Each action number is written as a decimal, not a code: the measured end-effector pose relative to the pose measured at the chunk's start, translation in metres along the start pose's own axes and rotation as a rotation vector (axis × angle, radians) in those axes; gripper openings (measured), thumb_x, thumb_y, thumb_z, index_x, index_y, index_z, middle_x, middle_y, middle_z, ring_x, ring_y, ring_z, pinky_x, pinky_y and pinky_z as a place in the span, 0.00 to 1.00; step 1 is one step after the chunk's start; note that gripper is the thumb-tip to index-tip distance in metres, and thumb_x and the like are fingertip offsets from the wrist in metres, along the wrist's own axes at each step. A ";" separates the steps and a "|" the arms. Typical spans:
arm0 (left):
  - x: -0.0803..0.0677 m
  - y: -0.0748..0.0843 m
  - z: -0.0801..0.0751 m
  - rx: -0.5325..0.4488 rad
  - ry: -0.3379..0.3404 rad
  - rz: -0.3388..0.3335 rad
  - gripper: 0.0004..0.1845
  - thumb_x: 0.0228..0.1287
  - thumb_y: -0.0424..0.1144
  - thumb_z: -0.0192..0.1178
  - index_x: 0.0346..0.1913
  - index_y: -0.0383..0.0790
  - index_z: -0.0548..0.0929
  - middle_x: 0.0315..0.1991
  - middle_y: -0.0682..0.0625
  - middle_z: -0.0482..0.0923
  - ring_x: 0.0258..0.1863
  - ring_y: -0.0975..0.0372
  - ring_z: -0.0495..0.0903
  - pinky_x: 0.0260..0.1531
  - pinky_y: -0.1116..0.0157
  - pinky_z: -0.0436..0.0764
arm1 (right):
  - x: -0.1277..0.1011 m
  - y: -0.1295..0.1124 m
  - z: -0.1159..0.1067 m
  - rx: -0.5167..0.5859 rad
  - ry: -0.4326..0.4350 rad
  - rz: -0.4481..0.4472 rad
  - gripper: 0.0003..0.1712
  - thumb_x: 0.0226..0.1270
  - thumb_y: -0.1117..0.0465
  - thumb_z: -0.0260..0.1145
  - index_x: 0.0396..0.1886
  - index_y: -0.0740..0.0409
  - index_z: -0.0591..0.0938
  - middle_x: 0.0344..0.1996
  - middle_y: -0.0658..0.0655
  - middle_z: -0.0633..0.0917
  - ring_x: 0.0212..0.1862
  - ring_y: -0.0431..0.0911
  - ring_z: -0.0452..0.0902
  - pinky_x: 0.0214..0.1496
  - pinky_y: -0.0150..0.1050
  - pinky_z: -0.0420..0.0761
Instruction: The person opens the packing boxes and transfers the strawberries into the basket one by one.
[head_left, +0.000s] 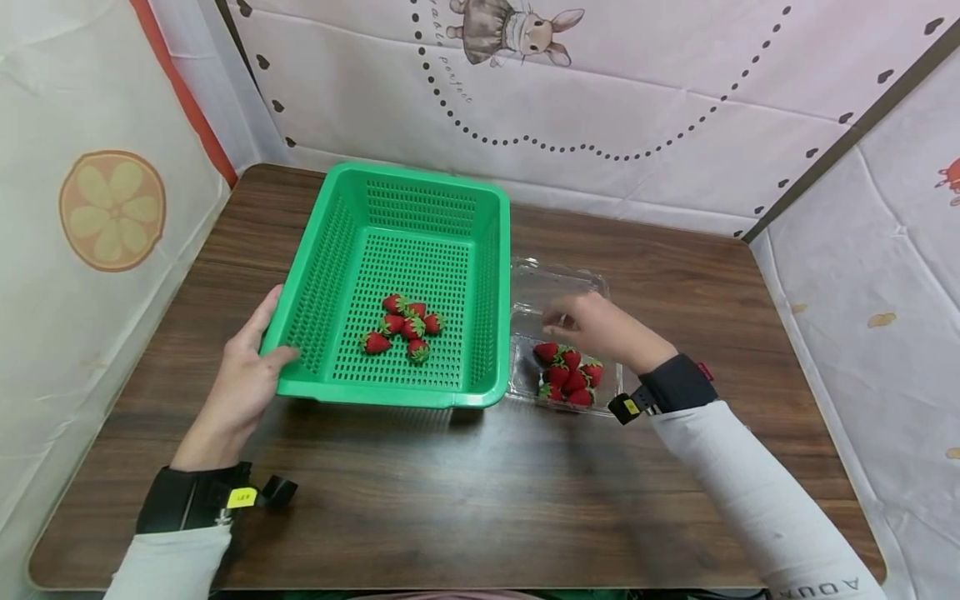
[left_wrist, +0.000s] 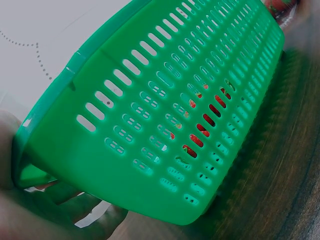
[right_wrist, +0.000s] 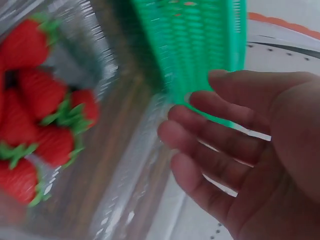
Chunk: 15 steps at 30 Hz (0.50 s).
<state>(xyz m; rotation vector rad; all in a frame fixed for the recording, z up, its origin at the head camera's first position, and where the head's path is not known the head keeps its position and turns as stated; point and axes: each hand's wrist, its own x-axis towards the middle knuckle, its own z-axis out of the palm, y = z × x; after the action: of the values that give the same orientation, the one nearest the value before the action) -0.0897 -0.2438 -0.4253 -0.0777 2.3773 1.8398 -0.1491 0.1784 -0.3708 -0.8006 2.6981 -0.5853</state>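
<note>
My left hand (head_left: pixel 243 379) grips the near left corner of a green plastic basket (head_left: pixel 491 275), thumb over the rim and fingers beneath it in the left wrist view. Several strawberries (head_left: pixel 412 327) lie in a cluster on the basket's slotted floor. To its right stands a clear plastic box (head_left: pixel 609 383) with more strawberries (right_wrist: pixel 42 110) inside. Above that box hovers my right hand (head_left: pixel 603 327). In the right wrist view its fingers (right_wrist: pixel 215 135) are loosely bent, with nothing between them and the thumb.
All this stands on a dark wood-grain table (head_left: pixel 465 500). Behind it hangs a white printed cloth (head_left: pixel 637 75), with more cloth on the left and right sides. The clear box's raised lid (head_left: pixel 555 279) lies toward the back, close to the basket's right wall.
</note>
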 end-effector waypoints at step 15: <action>-0.001 0.002 0.000 -0.021 -0.009 0.005 0.42 0.71 0.27 0.42 0.74 0.71 0.38 0.79 0.57 0.35 0.76 0.48 0.46 0.67 0.40 0.58 | 0.002 0.015 0.030 -0.204 -0.191 0.093 0.20 0.65 0.62 0.65 0.56 0.60 0.80 0.39 0.55 0.86 0.37 0.44 0.82 0.42 0.42 0.81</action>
<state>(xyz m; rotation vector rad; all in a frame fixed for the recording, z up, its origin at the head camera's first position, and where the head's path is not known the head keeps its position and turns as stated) -0.0884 -0.2437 -0.4236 -0.0659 2.3545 1.8630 -0.1466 0.1799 -0.4048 -0.7335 2.6282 -0.2033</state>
